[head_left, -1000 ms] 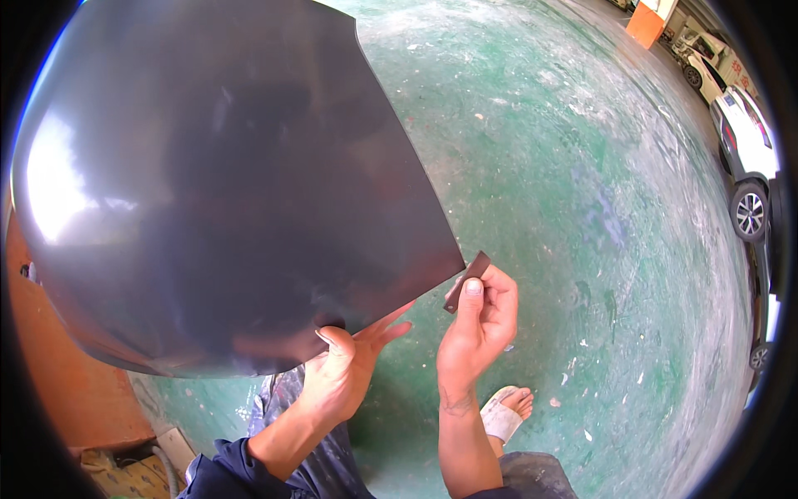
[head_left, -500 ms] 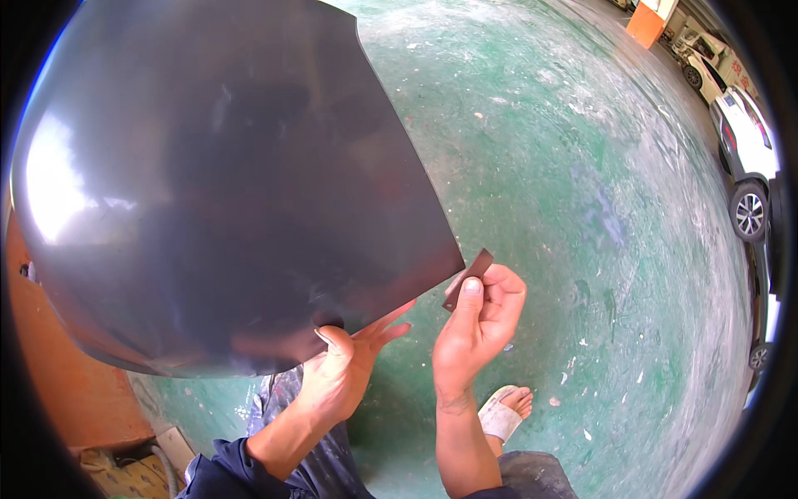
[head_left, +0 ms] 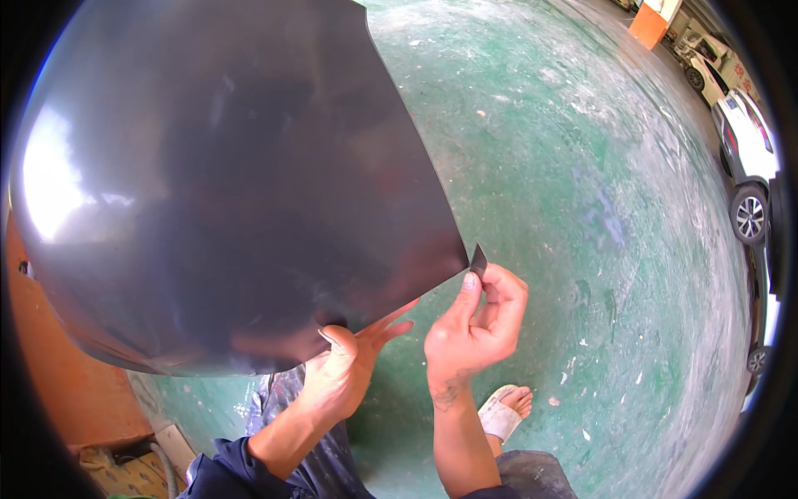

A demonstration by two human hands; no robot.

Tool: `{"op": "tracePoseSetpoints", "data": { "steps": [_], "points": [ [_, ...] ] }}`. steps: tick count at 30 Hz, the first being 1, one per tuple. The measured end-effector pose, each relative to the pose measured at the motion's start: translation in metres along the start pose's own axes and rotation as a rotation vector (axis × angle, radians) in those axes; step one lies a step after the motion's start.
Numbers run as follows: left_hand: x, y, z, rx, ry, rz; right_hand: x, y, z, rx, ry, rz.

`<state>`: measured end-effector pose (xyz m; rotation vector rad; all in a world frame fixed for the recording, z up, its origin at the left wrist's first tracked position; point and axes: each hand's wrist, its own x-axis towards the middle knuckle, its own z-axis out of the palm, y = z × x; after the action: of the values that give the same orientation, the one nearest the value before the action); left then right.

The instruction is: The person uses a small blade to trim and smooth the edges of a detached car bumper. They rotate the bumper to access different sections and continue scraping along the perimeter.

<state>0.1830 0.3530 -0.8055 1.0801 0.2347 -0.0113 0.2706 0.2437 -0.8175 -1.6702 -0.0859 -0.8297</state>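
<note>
Right hand [head_left: 478, 323]: I see a flat, dark strip [head_left: 480, 260] pinched, now less exposed.
Left hand [head_left: 342, 373]: clasps glossy, curved black panel [head_left: 249, 183] above it.

- A large, glossy, dark grey curved panel [head_left: 249, 183] fills the left and upper middle, a bright white reflection [head_left: 50, 175] on its left side.
- The bare left hand [head_left: 345, 366] holds the panel's lower edge — thumb at the edge, fingers reaching out from beneath.
- The bare right hand [head_left: 482, 320] has a small, thin, dark strip [head_left: 479, 260] in its grip, pinched by thumb and forefinger just beside the panel's right corner — whether the two touch is hard to tell.
- A scuffed green floor [head_left: 532, 166] lies below, with a foot [head_left: 520, 401] in a white open-toed sandal [head_left: 497, 416].
- An orange surface [head_left: 66, 366] stands at left; a white car [head_left: 746, 125] at far right.
</note>
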Motion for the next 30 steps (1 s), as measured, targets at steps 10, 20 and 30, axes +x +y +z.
{"op": "tracePoseSetpoints", "data": {
  "steps": [10, 20, 30],
  "points": [
    [0.0, -0.006, -0.006, -0.032, 0.038, 0.008, -0.006, -0.01, 0.004, -0.071, -0.008, -0.084],
    [-0.003, -0.006, -0.007, 0.016, 0.008, -0.02, 0.003, -0.002, -0.001, 0.013, 0.011, 0.013],
    [-0.004, 0.009, 0.005, 0.022, -0.009, -0.02, -0.001, 0.001, -0.016, 0.396, -0.017, 0.345]
  ]
}}
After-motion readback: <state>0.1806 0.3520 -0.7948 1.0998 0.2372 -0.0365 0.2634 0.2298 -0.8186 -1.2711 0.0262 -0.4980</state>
